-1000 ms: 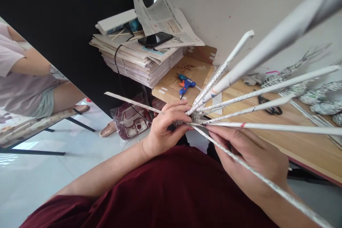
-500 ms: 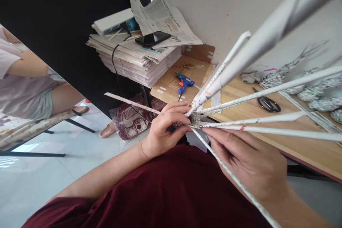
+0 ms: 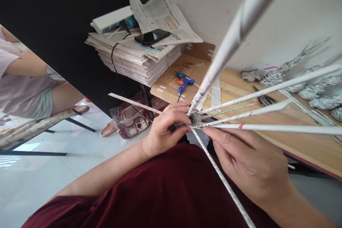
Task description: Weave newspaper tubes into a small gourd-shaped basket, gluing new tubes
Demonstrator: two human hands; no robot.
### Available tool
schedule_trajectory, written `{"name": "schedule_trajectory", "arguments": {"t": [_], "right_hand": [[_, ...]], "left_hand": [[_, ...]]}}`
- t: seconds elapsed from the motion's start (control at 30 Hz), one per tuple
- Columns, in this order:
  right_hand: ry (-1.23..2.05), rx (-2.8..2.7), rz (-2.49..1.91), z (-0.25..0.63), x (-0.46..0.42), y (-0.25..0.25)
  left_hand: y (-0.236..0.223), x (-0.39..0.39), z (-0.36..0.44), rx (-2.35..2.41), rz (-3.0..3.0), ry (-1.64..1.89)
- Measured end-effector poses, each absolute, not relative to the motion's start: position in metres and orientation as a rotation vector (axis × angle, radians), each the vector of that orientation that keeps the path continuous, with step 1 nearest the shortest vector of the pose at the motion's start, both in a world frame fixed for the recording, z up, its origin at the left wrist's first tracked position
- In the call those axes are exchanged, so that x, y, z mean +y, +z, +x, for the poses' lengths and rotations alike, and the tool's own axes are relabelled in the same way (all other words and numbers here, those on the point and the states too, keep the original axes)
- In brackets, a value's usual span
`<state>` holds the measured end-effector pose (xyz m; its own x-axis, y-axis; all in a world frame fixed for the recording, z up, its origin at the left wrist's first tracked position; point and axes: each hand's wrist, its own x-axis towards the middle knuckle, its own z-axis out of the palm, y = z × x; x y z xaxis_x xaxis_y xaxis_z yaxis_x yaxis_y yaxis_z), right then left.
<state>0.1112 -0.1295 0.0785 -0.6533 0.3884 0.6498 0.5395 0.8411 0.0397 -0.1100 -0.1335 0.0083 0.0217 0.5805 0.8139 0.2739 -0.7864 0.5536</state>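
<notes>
Close in front of my body is a small woven piece (image 3: 196, 118) of rolled newspaper, with several long paper tubes fanning out of it. My left hand (image 3: 169, 124) is closed around its left side, thumb and fingers pinching the rim. Part of the weave is hidden behind those fingers. My right hand (image 3: 245, 153) pinches a white paper tube (image 3: 267, 128) with a red mark, close to where it meets the weave. One thick tube (image 3: 227, 50) rises toward the camera. Another tube (image 3: 219, 174) slants down across my dark red shirt.
On the wooden table (image 3: 235, 92) lie a blue glue gun (image 3: 185, 82) on cardboard, black-handled pliers or scissors (image 3: 264, 99), and several woven paper pieces (image 3: 310, 89). A newspaper stack (image 3: 144, 62) carries a phone (image 3: 153, 36). At left, a person (image 3: 29, 74) sits on a bench.
The woven piece has turned slightly; its thick tube now stands steeper and the lower tube has swung left. Both hands keep their grip, the right shifting very little.
</notes>
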Motion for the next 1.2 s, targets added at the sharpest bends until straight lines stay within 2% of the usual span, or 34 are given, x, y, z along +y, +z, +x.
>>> {"name": "schedule_trajectory", "arguments": {"t": [0.63,1.2], "right_hand": [[0.309,-2.345,-0.784,0.1136,-0.1275,0.0757],[0.55,-2.24,-0.9,0.1148,-0.1277,0.0752]], "left_hand": [[0.0048,-0.1377,-0.1062,0.865,1.847,1.721],[0.0098,-0.139,-0.1033,0.846,1.775,1.66]]}}
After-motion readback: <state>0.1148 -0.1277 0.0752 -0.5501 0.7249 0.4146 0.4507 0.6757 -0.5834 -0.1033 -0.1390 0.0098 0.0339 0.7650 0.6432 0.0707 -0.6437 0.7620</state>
